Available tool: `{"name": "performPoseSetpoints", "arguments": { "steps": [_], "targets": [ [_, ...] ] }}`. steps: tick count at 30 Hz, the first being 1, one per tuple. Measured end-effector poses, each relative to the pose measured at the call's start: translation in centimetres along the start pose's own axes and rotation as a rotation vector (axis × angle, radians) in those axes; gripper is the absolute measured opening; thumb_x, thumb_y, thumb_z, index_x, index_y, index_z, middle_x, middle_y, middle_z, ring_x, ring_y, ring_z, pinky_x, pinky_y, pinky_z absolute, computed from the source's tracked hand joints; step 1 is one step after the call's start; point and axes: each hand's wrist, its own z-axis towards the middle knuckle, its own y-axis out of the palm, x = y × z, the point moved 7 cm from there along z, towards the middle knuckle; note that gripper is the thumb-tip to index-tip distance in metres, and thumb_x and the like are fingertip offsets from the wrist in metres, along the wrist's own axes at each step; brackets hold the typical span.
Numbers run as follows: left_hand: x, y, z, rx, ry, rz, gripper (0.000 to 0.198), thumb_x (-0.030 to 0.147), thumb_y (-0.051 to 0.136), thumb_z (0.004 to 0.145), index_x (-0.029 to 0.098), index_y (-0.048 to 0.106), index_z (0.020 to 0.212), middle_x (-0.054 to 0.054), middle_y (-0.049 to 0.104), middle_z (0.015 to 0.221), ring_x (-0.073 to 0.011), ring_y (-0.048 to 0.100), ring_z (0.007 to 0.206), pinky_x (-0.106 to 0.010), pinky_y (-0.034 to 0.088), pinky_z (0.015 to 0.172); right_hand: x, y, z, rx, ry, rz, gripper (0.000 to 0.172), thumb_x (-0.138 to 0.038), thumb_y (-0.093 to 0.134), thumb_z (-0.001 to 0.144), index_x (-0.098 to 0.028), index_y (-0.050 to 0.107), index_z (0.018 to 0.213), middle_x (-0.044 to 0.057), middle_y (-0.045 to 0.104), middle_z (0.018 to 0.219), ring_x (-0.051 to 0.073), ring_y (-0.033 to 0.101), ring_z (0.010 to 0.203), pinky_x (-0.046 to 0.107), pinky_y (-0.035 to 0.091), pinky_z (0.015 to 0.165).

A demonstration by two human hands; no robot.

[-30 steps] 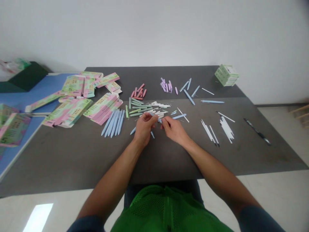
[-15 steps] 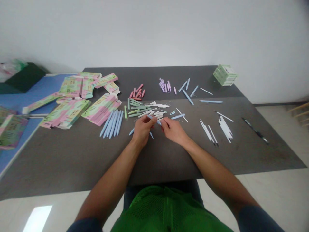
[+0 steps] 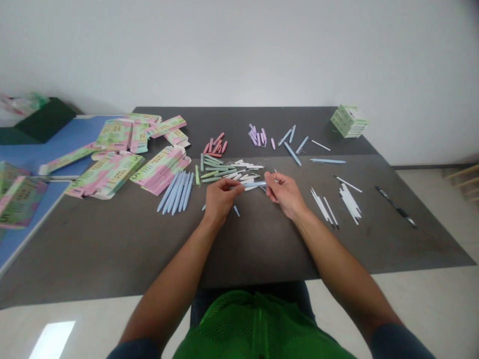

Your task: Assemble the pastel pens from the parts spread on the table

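Between my hands, above the table's middle, is a light blue pen barrel (image 3: 253, 184). My left hand (image 3: 220, 197) pinches its left end with thumb and fingers. My right hand (image 3: 285, 194) has closed fingers at the barrel's right end; its fingertips partly hide that end. Just behind my hands lie loose white pen parts (image 3: 247, 175) and green pen barrels (image 3: 217, 174). A small blue pen tip (image 3: 236, 211) rests on the table near my left hand. Several assembled-looking blue pens (image 3: 175, 192) lie side by side to the left.
Pink-and-green cartons (image 3: 160, 169) are spread over the left side. Red parts (image 3: 215, 144), purple parts (image 3: 257, 135) and more blue barrels (image 3: 292, 153) lie farther back. White refills (image 3: 350, 202) and a black pen (image 3: 395, 206) are at right; a green box stack (image 3: 349, 121) stands behind.
My right hand has shifted right and its grip has turned, uncovering more of the blue barrel. My left hand stays nearly in place, still pinching the barrel. The camera view has shifted slightly.
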Motion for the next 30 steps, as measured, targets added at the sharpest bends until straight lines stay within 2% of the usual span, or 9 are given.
{"name": "performPoseSetpoints", "arguments": {
  "steps": [2, 7, 10, 13, 17, 22, 25, 28, 30],
  "targets": [
    [0.1, 0.1, -0.1, -0.025, 0.003, 0.106, 0.025, 0.034, 0.083, 0.067, 0.012, 0.074, 0.077, -0.002, 0.069, 0.069, -0.0108, 0.057, 0.063, -0.023, 0.041, 0.06, -0.3, 0.0, -0.1, -0.03, -0.002, 0.06, 0.046, -0.065, 0.066, 0.084, -0.02, 0.062, 0.075, -0.002, 0.057, 0.056, 0.007, 0.04, 0.042, 0.022, 0.02, 0.037],
    [-0.7, 1.4, -0.4, -0.229, -0.15, 0.014, 0.034, 0.043, 0.08, 0.071, 0.012, 0.074, 0.083, -0.005, 0.071, 0.071, -0.0124, 0.06, 0.062, -0.025, 0.045, 0.063, -1.5, 0.8, -0.4, -0.174, -0.062, 0.241, 0.042, -0.051, 0.08, 0.076, -0.023, 0.071, 0.106, 0.005, 0.074, 0.095, 0.013, 0.06, 0.071, 0.024, 0.039, 0.052],
    [-0.6, 3.1, -1.5, -0.496, -0.194, 0.008, 0.038, 0.047, 0.075, 0.077, 0.011, 0.076, 0.092, -0.009, 0.074, 0.08, -0.0146, 0.065, 0.068, -0.026, 0.048, 0.068, -0.8, 0.8, -0.1, -0.162, -0.01, 0.244, 0.04, -0.05, 0.082, 0.074, -0.021, 0.072, 0.099, 0.006, 0.075, 0.093, 0.012, 0.057, 0.067, 0.024, 0.039, 0.052],
    [-0.1, 4.3, -2.6, -0.7, -0.166, 0.078, 0.038, 0.048, 0.07, 0.083, 0.011, 0.077, 0.087, -0.01, 0.075, 0.081, -0.0145, 0.064, 0.069, -0.025, 0.046, 0.068, 0.1, 0.6, 0.3, -0.107, 0.022, 0.214, 0.037, -0.051, 0.082, 0.074, -0.018, 0.071, 0.083, 0.005, 0.072, 0.079, 0.009, 0.049, 0.056, 0.023, 0.031, 0.046],
    [0.0, 4.3, -2.6, -0.649, -0.181, 0.096, 0.032, 0.043, 0.075, 0.078, 0.011, 0.075, 0.082, -0.006, 0.073, 0.073, -0.0131, 0.061, 0.064, -0.025, 0.043, 0.065, -0.1, 0.5, 0.2, -0.068, -0.009, 0.21, 0.036, -0.051, 0.083, 0.074, -0.018, 0.069, 0.077, 0.003, 0.07, 0.073, 0.008, 0.044, 0.053, 0.024, 0.027, 0.044],
    [-0.2, 3.5, -1.7, -0.474, -0.16, 0.049, 0.026, 0.035, 0.079, 0.071, 0.012, 0.072, 0.08, -0.003, 0.07, 0.07, -0.0124, 0.06, 0.064, -0.025, 0.044, 0.067, -1.5, 1.6, -0.9, -0.239, -0.026, 0.312, 0.036, -0.049, 0.079, 0.079, -0.021, 0.071, 0.101, 0.006, 0.074, 0.095, 0.012, 0.056, 0.068, 0.025, 0.037, 0.054],
    [0.1, 3.7, -1.7, -0.528, -0.085, 0.119, 0.024, 0.037, 0.072, 0.077, 0.012, 0.072, 0.079, -0.003, 0.069, 0.071, -0.0125, 0.058, 0.065, -0.025, 0.044, 0.068, -1.4, 1.6, -0.9, -0.238, -0.043, 0.278, 0.039, -0.045, 0.083, 0.075, -0.021, 0.07, 0.103, 0.005, 0.073, 0.093, 0.012, 0.054, 0.067, 0.026, 0.036, 0.055],
    [0.4, 4.2, -2.3, -0.622, -0.016, 0.254, 0.027, 0.036, 0.064, 0.082, 0.012, 0.071, 0.072, -0.002, 0.065, 0.067, -0.0112, 0.053, 0.062, -0.024, 0.039, 0.063, -0.7, 1.5, -0.6, -0.178, -0.05, 0.214, 0.034, -0.043, 0.085, 0.073, -0.02, 0.069, 0.092, 0.0, 0.067, 0.076, 0.01, 0.047, 0.059, 0.025, 0.033, 0.053],
    [0.6, 4.1, -2.4, -0.607, 0.004, 0.339, 0.027, 0.035, 0.062, 0.082, 0.013, 0.069, 0.068, 0.001, 0.06, 0.061, -0.01, 0.048, 0.058, -0.023, 0.034, 0.058, -0.3, 1.4, -0.4, -0.135, -0.064, 0.176, 0.031, -0.042, 0.085, 0.073, -0.02, 0.066, 0.084, -0.004, 0.06, 0.066, 0.009, 0.042, 0.056, 0.025, 0.031, 0.053]
  ]
}}
